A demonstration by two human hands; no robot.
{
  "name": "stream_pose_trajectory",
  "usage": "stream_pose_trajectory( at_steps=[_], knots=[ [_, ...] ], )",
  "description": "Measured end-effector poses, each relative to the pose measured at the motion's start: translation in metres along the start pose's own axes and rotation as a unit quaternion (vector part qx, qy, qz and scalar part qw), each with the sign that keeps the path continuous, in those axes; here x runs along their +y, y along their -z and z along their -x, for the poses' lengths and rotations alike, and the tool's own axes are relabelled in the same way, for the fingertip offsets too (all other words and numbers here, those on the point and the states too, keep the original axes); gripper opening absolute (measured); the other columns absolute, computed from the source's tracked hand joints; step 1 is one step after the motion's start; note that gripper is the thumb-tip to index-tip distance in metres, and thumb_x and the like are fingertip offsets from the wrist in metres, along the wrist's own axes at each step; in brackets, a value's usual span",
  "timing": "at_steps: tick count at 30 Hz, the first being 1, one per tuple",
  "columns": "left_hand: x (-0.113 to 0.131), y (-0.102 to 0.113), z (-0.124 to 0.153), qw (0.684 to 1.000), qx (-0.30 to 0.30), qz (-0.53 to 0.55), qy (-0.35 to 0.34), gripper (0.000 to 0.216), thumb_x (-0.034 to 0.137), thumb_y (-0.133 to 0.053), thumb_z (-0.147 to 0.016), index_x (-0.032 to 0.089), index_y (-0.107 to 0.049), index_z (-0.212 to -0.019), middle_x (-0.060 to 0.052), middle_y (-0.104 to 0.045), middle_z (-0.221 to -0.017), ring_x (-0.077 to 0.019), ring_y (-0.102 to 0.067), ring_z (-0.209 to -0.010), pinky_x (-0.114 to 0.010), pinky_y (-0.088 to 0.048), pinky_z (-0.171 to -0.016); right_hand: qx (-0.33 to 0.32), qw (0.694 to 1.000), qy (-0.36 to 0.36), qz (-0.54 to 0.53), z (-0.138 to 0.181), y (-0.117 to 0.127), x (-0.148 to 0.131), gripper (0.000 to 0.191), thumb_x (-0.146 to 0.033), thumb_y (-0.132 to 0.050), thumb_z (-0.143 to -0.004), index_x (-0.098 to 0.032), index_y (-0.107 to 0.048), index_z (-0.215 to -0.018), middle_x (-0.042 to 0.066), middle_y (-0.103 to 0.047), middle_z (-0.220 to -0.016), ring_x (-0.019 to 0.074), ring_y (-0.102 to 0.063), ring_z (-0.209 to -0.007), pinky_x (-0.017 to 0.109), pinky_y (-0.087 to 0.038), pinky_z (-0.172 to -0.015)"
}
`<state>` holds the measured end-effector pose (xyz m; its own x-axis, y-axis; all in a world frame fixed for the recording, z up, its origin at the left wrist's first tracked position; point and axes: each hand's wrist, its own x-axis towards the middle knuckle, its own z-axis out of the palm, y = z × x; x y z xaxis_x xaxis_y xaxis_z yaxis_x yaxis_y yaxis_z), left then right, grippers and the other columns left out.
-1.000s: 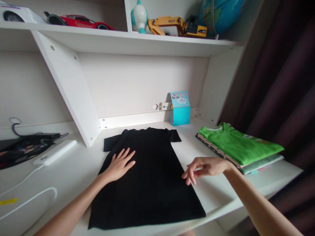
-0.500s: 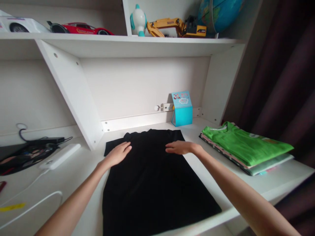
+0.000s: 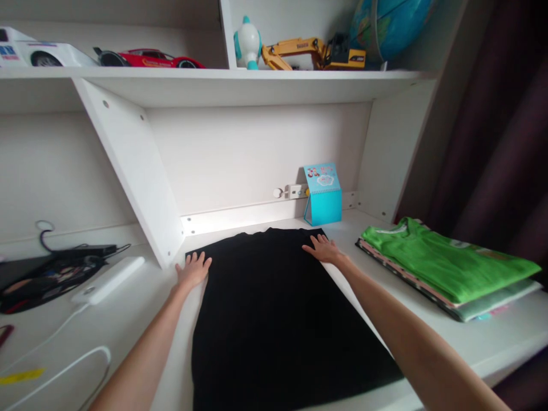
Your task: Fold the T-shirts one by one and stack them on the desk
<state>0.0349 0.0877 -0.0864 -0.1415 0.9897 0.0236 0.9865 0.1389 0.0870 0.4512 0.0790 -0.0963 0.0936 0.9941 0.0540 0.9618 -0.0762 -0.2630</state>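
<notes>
A black T-shirt (image 3: 274, 319) lies spread flat on the white desk, its collar end toward the back wall and its hem near the front edge. My left hand (image 3: 194, 270) rests with fingers spread on the shirt's left sleeve, partly covering it. On the opposite side, my right hand (image 3: 324, 249) lies flat with fingers apart over the right sleeve. Neither hand grips the cloth. To the right sits a stack of folded clothes, topped by a green T-shirt (image 3: 449, 260).
A blue desk calendar (image 3: 324, 205) stands by the wall beside a socket (image 3: 296, 191). At left lie a white power strip (image 3: 109, 279), a cable and a dark bag-like item (image 3: 51, 277). The shelf above bears toy cars, a yellow toy excavator (image 3: 314, 51) and a globe (image 3: 385, 28).
My hands have moved apart, from the shirt's upper body out to its two sleeves, and their fingers have spread. The shirt's upper part looks smoother. The view has shifted slightly.
</notes>
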Motion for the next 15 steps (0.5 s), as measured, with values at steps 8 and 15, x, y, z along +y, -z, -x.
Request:
stream_pose_trajectory(
  at_steps=[8, 15],
  knots=[
    [0.045, 0.012, 0.018, 0.987, -0.036, -0.021, -0.154, 0.063, 0.054, -0.017, -0.093, 0.022, -0.036, -0.144, -0.010, -0.028, -0.153, -0.0308, -0.016, -0.143, -0.064, 0.001, -0.109, -0.061, 0.995, 0.080, 0.014, 0.015, -0.006, -0.023, 0.073, -0.063, -0.032, -0.092, -0.017, -0.024, -0.149, 0.012, -0.019, -0.157, 0.0291, -0.015, -0.144, 0.052, -0.016, -0.113],
    [0.041, -0.008, 0.017, 0.983, -0.036, 0.037, -0.175, 0.061, 0.054, -0.022, -0.093, 0.026, -0.030, -0.147, -0.011, -0.016, -0.157, -0.0281, -0.011, -0.144, -0.057, -0.013, -0.111, -0.041, 0.993, 0.109, 0.035, 0.044, 0.034, -0.045, 0.058, -0.037, -0.040, -0.097, -0.005, -0.031, -0.144, 0.025, -0.026, -0.151, 0.0383, -0.019, -0.141, 0.061, -0.017, -0.108]
  ],
)
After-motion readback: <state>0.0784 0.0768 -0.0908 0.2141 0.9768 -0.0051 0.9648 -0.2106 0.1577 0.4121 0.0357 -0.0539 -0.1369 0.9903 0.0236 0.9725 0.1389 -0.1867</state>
